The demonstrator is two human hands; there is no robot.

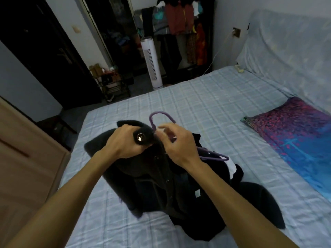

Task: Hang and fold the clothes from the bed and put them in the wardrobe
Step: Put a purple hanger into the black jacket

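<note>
Black cloth fills the near bed: a coat lies front up with a purple hanger inside it, hook poking out past the collar. Left hand is closed on the collar beside a shiny button, seemingly pinching that side steady. Right hand is half curled, fingertips pinching at the neck near the hook's base, likely seating the hanger or fastening the top; what it grips is hidden. Beyond the bed, the open wardrobe already holds hung clothes.
</note>
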